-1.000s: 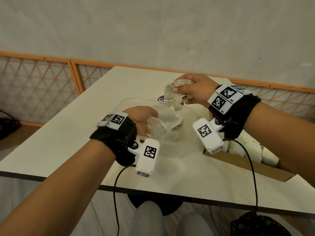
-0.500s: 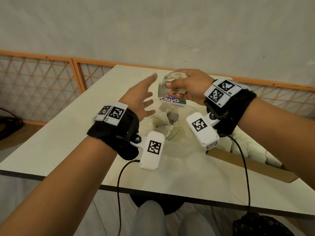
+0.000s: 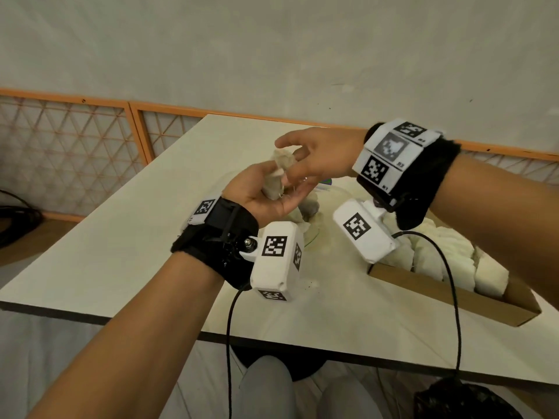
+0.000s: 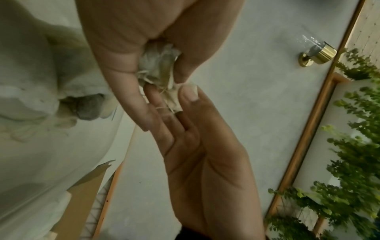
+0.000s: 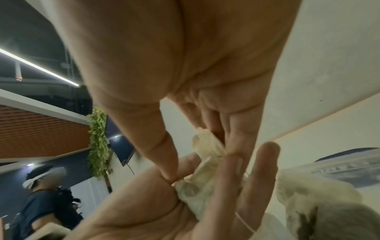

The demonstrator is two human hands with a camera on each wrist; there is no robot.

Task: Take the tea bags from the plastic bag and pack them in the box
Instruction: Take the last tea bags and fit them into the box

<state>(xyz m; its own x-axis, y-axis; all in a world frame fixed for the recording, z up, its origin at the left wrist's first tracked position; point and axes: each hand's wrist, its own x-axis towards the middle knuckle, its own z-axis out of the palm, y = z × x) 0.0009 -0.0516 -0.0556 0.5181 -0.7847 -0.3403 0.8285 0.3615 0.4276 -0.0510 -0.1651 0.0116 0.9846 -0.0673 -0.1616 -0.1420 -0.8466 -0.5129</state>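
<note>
A small bundle of pale tea bags [image 3: 276, 176] [image 4: 158, 65] [image 5: 203, 165] is held in the air above the table between both hands. My left hand [image 3: 281, 190] is palm up beneath it, its thumb pinching the bundle's lower end against the fingers. From above, my right hand [image 3: 290, 160] grips the bundle's top with thumb and fingers, forefinger stretched out. The clear plastic bag [image 3: 314, 234] lies on the table below with more tea bags [image 3: 308, 207] in it. At the right, the open cardboard box [image 3: 447, 293] holds a row of packed tea bags [image 3: 438, 255].
The white table [image 3: 136, 237] stands against an orange lattice railing [image 3: 75, 146]. Wrist camera cables hang over the table's near edge. A black bag [image 3: 462, 400] sits on the floor at the lower right. A person [image 5: 41, 186] stands further off in the room.
My left hand left the plastic bag, rose, turned palm up and took hold of the bundle's lower end. My right hand kept its grip on the bundle and shifted slightly left.
</note>
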